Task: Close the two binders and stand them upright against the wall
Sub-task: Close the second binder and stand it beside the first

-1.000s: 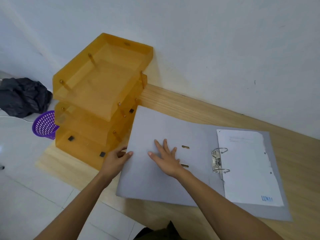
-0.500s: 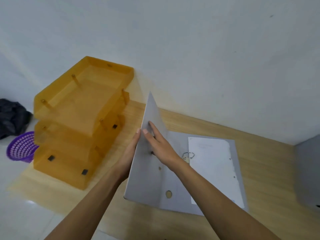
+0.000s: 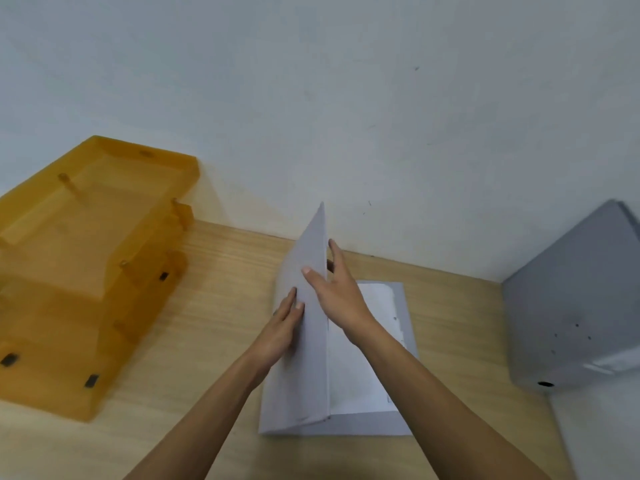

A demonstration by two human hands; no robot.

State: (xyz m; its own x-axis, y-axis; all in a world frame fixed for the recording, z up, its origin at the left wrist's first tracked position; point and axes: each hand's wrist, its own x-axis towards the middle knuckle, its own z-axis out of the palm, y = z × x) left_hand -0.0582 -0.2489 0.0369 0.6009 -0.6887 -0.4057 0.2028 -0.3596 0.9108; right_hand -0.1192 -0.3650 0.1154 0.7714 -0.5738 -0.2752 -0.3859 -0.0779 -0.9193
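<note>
A grey lever-arch binder (image 3: 405, 393) lies on the wooden table in front of me, its back cover flat with white paper (image 3: 360, 379) on it. Its front cover (image 3: 304, 358) is raised to about vertical. My left hand (image 3: 282, 329) presses flat on the cover's outer side. My right hand (image 3: 334, 289) pinches the cover's top edge, thumb outside, fingers inside. A second grey binder (image 3: 568, 313) stands closed at the right, tilted toward the wall (image 3: 346, 98).
An orange translucent stack of letter trays (image 3: 86, 265) takes up the table's left part, against the wall. Bare wood (image 3: 221, 306) lies between the trays and the binder. The table's right edge runs under the second binder.
The front cover has swung up from flat on the table to about vertical, with both hands following it. The view has shifted right, bringing the second binder into sight.
</note>
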